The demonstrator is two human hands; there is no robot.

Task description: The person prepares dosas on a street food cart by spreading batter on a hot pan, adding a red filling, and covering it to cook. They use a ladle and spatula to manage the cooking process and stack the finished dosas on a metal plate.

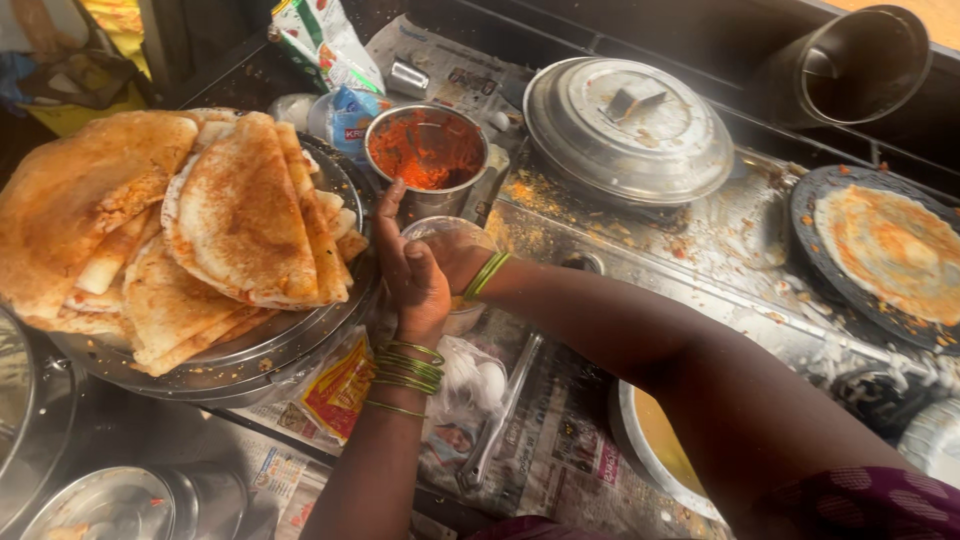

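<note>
Both hands together at a small clear cup (446, 232), in the middle of the table (720, 215).

Left hand (415, 282) laid against the near side of the clear cup, fingers stretched up and loose, not closed round anything. Right hand (458, 258) tucked behind the left one, right over the clear cup, mostly hidden. Cannot tell if that grip is clenched or slack, or what sits inside it. Green bangles (405, 368) on both wrists.

Just behind the clear cup, almost touching: a steel cup of red paste (425, 150). To the left of the clear cup: a big steel plate (300, 345) piled with folded brown flatbreads (240, 210). Behind and to the right: a round steel lid (628, 125). Far to the right: a black pan (825, 195) with one flat cake (895, 250) on it. In front of the clear cup: a bag of eggs (478, 378), steel tongs (500, 410) and spread newspaper (560, 445).

Step in hand, by the look of it: working at the clear cup with both hands, maybe reaching in or steadying it.

Next move calls for a steady hold and care not to bump the red paste so close behind.
</note>
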